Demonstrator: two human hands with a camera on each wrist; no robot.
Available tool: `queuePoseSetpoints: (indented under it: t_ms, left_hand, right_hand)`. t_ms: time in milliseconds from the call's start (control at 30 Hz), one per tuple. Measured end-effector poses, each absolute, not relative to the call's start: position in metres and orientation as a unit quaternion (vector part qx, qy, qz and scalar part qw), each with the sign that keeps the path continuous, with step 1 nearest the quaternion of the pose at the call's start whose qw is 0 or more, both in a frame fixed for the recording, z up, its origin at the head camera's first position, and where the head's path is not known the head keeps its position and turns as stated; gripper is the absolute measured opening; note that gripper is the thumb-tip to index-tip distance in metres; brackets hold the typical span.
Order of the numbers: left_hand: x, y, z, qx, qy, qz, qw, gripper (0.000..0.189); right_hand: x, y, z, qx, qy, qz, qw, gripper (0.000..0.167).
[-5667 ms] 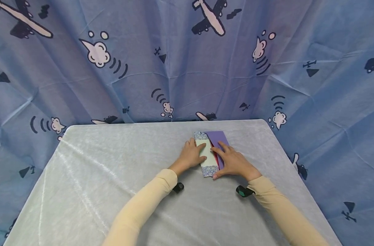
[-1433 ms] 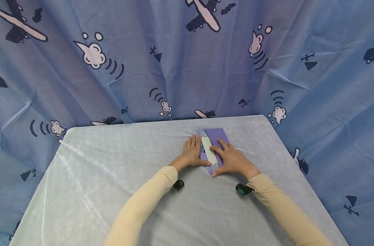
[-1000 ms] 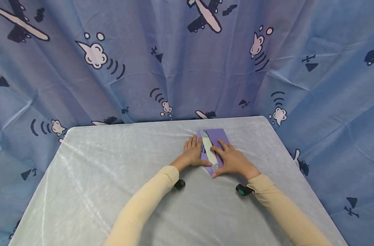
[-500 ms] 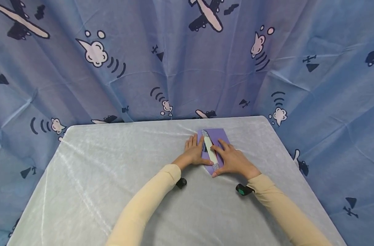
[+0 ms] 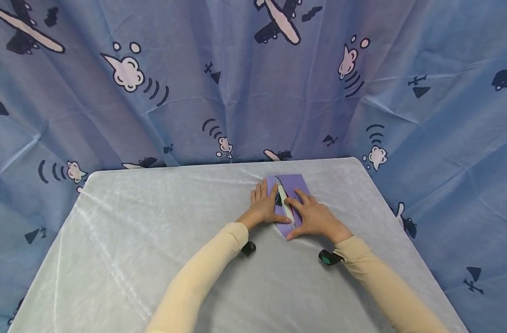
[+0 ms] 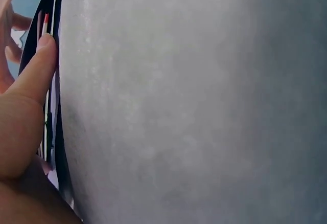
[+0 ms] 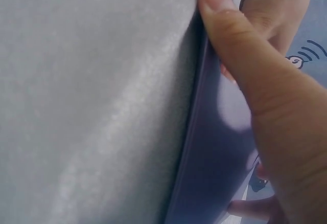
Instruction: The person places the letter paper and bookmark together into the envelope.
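A purple folding card (image 5: pixel 295 181) lies at the back right of the table, with purple panels on both sides. Between them a narrow cream strip (image 5: pixel 284 205) shows, patterned grey-blue at its ends, with a red sliver along its right. My left hand (image 5: pixel 262 209) presses on the left panel with extended fingers, its thumb near the lower end of the strip. On the right panel rests my right hand (image 5: pixel 317 218), fingers spread, index finger by the strip. In the right wrist view its thumb (image 7: pixel 245 55) touches the purple edge. Layered edges show beside the left thumb (image 6: pixel 38 73).
A pale velvety cloth (image 5: pixel 153 240) covers the table. Behind and along the right hangs a blue curtain (image 5: pixel 187 92) printed with planes and clouds. A black wrist camera (image 5: pixel 329 257) sits under the right cuff, another (image 5: pixel 248 249) under the left.
My left hand has shifted right and flattened. The wide cream area seen first has narrowed to a strip, with purple now on its left too. The right hand stays about where it was.
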State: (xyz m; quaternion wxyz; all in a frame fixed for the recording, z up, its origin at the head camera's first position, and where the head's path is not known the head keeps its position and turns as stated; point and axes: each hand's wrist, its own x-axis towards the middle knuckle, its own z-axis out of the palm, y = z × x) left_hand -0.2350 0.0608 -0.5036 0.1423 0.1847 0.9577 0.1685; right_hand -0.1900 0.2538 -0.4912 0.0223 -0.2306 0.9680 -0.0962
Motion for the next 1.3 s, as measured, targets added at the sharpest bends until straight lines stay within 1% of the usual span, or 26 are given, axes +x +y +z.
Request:
queuePoseSetpoints:
  t_ms: [333,600,900,1067,1300]
  left_hand:
    - [-0.233,0.064,-0.507,0.172,0.96,0.171,0.14,0.12]
    - [-0.234,0.065,-0.508,0.172,0.962,0.163,0.137,0.115]
    - [-0.234,0.062,-0.511,0.191,0.958,0.169,0.128,0.096]
    - [-0.229,0.057,-0.507,0.206,0.956,0.164,0.132,0.088]
    - [-0.226,0.05,-0.502,0.235,0.948,0.155,0.148,0.08]
  right_hand:
    - [-0.188,0.253,-0.495,-0.229,0.969,-0.094,0.017,0.114]
    - [-0.189,0.253,-0.496,-0.226,0.969,-0.094,0.025,0.115]
    - [-0.191,0.254,-0.496,-0.237,0.967,-0.094,0.009,0.112]
    - [-0.19,0.253,-0.496,-0.233,0.968,-0.095,0.014,0.11]
    - [-0.191,0.253,-0.494,-0.233,0.968,-0.094,0.018,0.113]
